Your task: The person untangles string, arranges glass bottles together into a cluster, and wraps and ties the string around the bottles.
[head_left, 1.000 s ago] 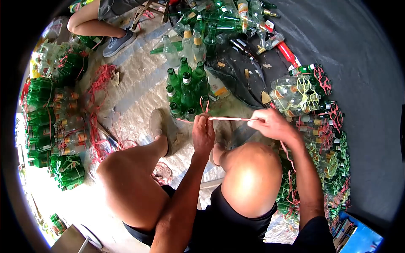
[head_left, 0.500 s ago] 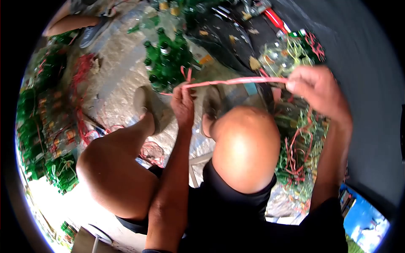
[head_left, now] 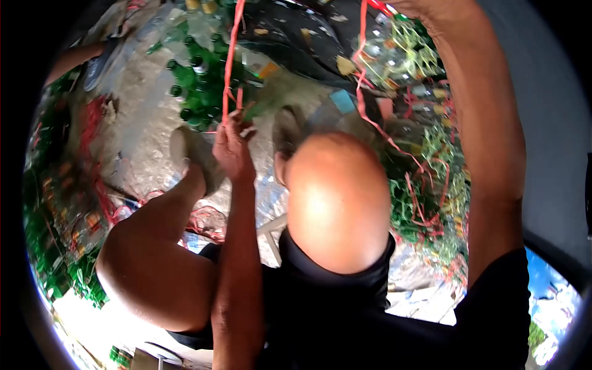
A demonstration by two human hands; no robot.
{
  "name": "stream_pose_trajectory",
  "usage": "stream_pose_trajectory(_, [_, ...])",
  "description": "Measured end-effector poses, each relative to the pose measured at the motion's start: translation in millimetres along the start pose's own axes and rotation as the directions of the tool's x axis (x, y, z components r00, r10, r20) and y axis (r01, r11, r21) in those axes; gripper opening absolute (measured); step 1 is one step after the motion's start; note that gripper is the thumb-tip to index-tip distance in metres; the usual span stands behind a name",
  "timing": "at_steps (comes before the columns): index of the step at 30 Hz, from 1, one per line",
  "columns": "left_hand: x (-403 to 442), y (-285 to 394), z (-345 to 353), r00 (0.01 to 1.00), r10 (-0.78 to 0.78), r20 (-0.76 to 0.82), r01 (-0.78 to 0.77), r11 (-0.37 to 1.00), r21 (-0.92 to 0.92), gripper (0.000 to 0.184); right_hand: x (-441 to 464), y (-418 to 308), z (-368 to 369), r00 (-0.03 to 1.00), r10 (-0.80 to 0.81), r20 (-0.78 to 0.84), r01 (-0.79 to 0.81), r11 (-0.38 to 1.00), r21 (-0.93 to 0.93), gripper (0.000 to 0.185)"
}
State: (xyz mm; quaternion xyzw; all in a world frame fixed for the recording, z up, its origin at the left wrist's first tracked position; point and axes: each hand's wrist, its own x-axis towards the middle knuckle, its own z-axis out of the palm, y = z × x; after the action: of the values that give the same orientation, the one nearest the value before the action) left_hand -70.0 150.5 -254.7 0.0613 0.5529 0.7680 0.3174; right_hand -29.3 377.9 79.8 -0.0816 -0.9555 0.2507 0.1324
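Several green bottles [head_left: 200, 83] stand grouped on the floor beyond my feet, with pink twine partly visible at their near side. My left hand [head_left: 234, 143] is closed on the pink twine [head_left: 229, 65] beside the bottles' near right edge. From there the strand runs up past the top of the view. My right arm reaches up along the right side, and only the wrist end of my right hand [head_left: 425, 7] shows at the top edge. Its fingers are out of view. Another length of twine hangs from the top and curves down to the right.
Tied bottle bundles [head_left: 425, 55] line the right side, with more on the left [head_left: 52, 216]. Loose pink twine [head_left: 92, 132] lies on the floor at left. A person's shoe [head_left: 95, 69] shows at the upper left. My knees are in front.
My right hand has moved up from the right side to beyond the top edge, swinging the strand from sideways to upward. My left hand keeps its hold. The view has shifted right.
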Motion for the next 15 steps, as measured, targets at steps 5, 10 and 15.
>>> stream_pose_trajectory(5, [-3,4,0,0.995,-0.012,-0.104,0.003,0.996,-0.089,0.033,66,22,44,0.984,-0.164,0.069,0.154,0.98,0.122,0.026])
stream_pose_trajectory(10, [-5,3,-7,0.975,-0.007,-0.223,-0.038,0.979,-0.199,0.03,99,38,109,0.975,-0.141,0.172,0.09,0.956,0.278,0.023])
stream_pose_trajectory(15, [1,6,-16,0.927,-0.016,-0.375,-0.062,0.979,-0.193,0.031,137,77,195,0.968,-0.244,0.058,0.234,0.963,0.136,0.021])
